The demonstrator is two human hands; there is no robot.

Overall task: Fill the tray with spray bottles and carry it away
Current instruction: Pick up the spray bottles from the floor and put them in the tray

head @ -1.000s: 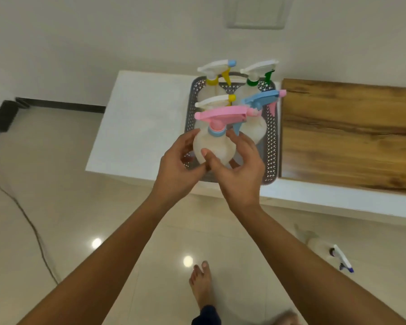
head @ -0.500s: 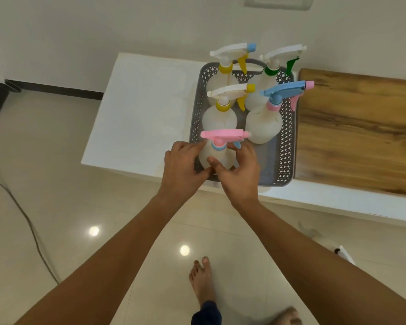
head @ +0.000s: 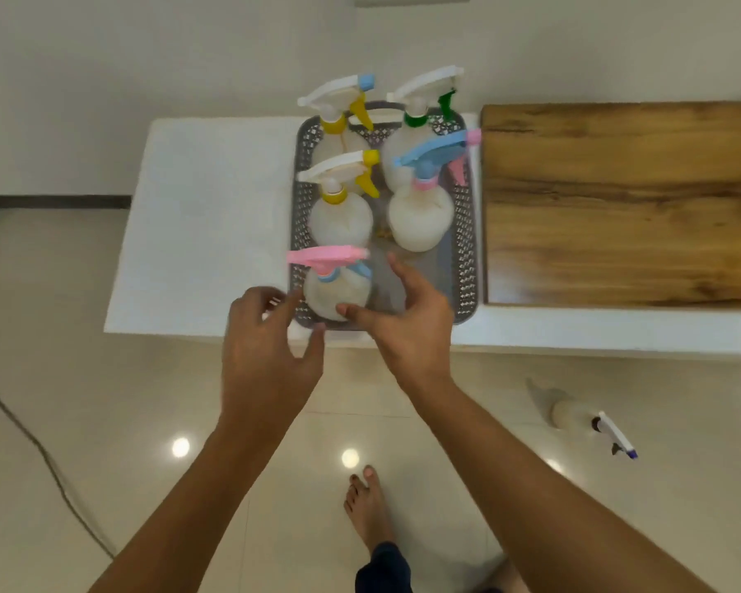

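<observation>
The pink-trigger spray bottle (head: 336, 288) stands in the grey tray's (head: 467, 267) near-left corner, beside four others, filling rows neatly. The left hand (head: 266, 357) is open, clear of it; the right hand (head: 407, 323), fingers spread, thumb touching its base, probably steadies it.
</observation>
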